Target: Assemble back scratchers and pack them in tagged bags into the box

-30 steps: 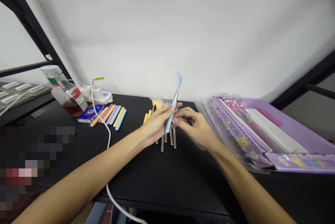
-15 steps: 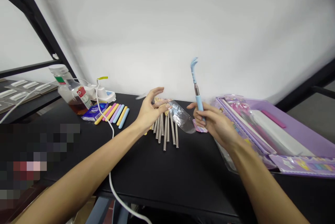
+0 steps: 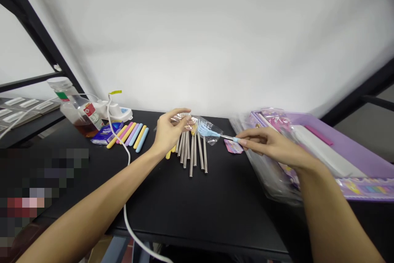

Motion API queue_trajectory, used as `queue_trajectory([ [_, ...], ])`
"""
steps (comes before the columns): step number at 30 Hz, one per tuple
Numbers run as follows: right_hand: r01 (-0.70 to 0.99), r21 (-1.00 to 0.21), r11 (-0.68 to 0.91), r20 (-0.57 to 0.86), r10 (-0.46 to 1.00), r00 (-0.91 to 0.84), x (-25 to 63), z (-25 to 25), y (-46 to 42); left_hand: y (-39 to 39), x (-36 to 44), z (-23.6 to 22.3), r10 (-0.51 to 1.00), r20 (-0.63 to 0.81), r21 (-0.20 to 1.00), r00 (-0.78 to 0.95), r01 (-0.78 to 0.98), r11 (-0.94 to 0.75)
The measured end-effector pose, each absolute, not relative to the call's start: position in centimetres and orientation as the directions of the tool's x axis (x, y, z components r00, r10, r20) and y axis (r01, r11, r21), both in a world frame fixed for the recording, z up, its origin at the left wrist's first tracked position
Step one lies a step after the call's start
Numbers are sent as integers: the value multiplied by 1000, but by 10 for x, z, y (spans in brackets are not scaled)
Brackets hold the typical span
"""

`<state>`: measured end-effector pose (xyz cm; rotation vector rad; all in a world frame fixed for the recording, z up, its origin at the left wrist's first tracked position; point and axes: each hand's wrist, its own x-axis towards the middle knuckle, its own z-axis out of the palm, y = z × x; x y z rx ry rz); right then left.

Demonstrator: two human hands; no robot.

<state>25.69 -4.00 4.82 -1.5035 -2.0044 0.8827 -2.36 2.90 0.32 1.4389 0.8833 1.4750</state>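
My right hand (image 3: pixel 266 142) pinches a light-blue back scratcher (image 3: pixel 227 137) by its handle. The scratcher lies nearly level, and its hand-shaped head points left, at a clear plastic bag (image 3: pixel 214 138). Whether the head is inside the bag or in front of it, I cannot tell. My left hand (image 3: pixel 170 129) has its thumb and fingers closed on the bag's left end. Several thin metal rods (image 3: pixel 191 154) lie fanned out on the black table below the bag, their far ends partly hidden by it.
Several pastel handles (image 3: pixel 135 135) lie at left beside a blue packet (image 3: pixel 106 133) and a bottle of brown liquid (image 3: pixel 80 111). A white cable (image 3: pixel 127 197) crosses the table (image 3: pixel 215 205). At right stands a purple box (image 3: pixel 332 127); a small pink card (image 3: pixel 233 146) lies near it.
The back scratcher has swung from upright to nearly level, its head now at the bag. My left hand has closed on the bag, which has shifted left.
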Motion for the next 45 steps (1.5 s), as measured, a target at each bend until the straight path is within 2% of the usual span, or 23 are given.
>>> queue_trajectory([
  [10,688,-709,154,-59,960,-275,272,42,-37,28,-25,6,933,361,926,-3,-122,-358],
  [20,679,-714,170,82,984,-160,282,49,-41,32,-28,6,927,373,919,-32,-124,-374],
  [27,711,-688,146,13,982,-189,278,46,-39,27,-26,7,931,366,924,-10,-113,-364],
  [35,614,-758,218,110,972,-209,272,38,-31,20,-18,5,935,344,935,87,-119,-333],
  [40,544,-823,160,49,976,-213,262,38,-32,20,-20,5,923,370,928,106,-89,-362],
  [45,451,-879,158,75,978,-195,245,35,-29,19,-17,4,917,334,929,217,-239,-282],
])
